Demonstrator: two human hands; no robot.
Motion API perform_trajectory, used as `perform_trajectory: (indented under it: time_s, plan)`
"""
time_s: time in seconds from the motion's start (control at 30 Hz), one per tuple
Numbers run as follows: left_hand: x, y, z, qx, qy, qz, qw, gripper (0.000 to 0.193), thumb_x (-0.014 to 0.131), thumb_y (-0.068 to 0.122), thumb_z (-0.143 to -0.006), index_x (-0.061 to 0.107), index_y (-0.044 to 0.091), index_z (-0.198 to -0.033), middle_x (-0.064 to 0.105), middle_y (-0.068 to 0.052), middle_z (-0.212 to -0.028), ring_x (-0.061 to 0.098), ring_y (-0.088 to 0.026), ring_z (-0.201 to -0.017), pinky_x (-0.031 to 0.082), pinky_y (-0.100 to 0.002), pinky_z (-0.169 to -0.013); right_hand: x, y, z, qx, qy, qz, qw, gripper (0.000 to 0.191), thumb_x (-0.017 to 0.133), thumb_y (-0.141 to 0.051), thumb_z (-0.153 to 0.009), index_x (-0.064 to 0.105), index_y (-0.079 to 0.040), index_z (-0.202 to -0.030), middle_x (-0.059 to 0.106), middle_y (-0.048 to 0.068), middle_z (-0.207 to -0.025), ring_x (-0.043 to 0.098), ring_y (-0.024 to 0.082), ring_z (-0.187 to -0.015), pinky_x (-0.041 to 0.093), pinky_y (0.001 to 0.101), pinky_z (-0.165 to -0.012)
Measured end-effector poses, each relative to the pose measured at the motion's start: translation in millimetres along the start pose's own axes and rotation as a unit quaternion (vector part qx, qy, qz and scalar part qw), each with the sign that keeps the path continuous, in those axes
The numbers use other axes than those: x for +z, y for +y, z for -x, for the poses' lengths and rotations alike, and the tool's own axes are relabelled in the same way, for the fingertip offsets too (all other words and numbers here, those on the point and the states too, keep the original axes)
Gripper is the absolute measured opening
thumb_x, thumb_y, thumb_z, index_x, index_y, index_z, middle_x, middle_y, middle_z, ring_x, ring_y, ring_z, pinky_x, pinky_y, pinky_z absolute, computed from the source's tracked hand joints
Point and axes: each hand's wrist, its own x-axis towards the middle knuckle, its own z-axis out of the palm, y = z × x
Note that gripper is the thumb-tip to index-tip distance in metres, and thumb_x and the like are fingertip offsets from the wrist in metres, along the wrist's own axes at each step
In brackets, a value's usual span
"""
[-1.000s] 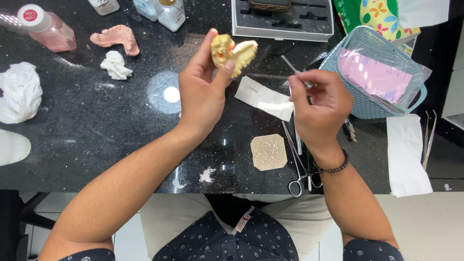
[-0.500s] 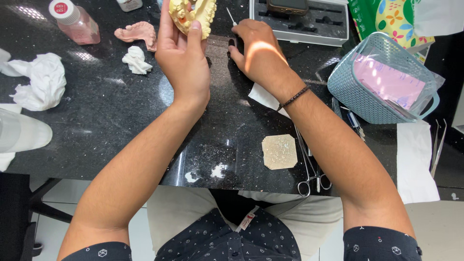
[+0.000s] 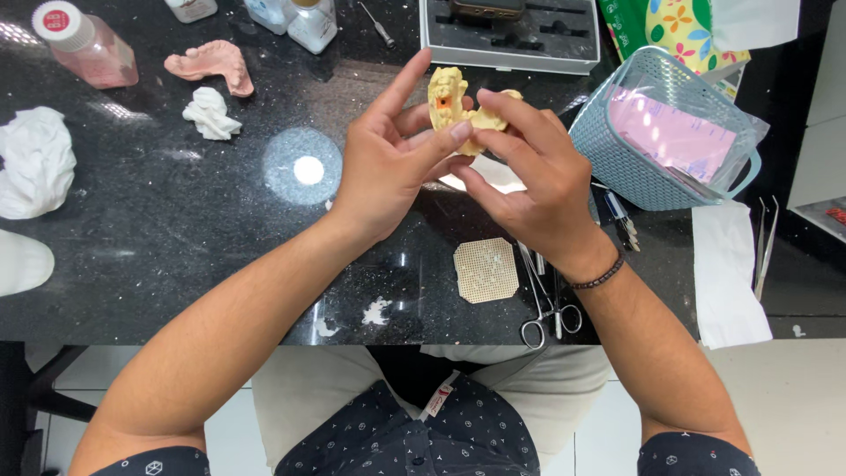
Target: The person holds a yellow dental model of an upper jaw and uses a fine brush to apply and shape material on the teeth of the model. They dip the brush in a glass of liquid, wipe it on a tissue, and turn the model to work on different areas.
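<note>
Yellow dental cast, upper centre of frame: pinched between left hand and right hand; best gripped by base, sparing teeth.

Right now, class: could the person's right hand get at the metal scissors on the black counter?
Probably yes: the scissors lie uncovered just below the right hand, though its fingers are busy holding the yellow dental cast.

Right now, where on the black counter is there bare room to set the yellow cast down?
Widest bare stretch: between the crumpled white tissue and the left hand, around the light glare. A smaller patch lies left of the square mesh pad. Crowded: the right side, with forceps, blue basket and paper towel.
</note>
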Motion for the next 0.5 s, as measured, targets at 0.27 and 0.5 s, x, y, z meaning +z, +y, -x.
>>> perform_trajectory:
  time_s: [0.27,0.5]
  plan:
    - [-1,16,4,-0.028,-0.108,-0.095,0.989,0.062,0.072,0.000,-0.098,0.046,0.003,-0.154,0.071,-0.019,-0.123,0.074,-0.025,-0.113,0.068,-0.037,-0.095,-2,28,40,0.159,0.080,-0.345,0.922,0.014,0.066,-0.009,-0.111,0.061,0.004,-0.114,0.071,0.016,-0.120,0.067,0.017,-0.104,0.055,0.0271,-0.090]
    - [-3,12,9,-0.002,-0.079,-0.087,0.993,0.044,0.068,-0.004,-0.102,0.057,-0.002,-0.144,0.075,-0.021,-0.116,0.077,-0.029,-0.105,0.069,-0.039,-0.093,10,23,59,0.149,0.079,-0.424,0.890,0.040,0.077,-0.012,-0.097,0.056,0.004,-0.127,0.062,0.015,-0.131,0.063,0.016,-0.116,0.056,0.0287,-0.103]
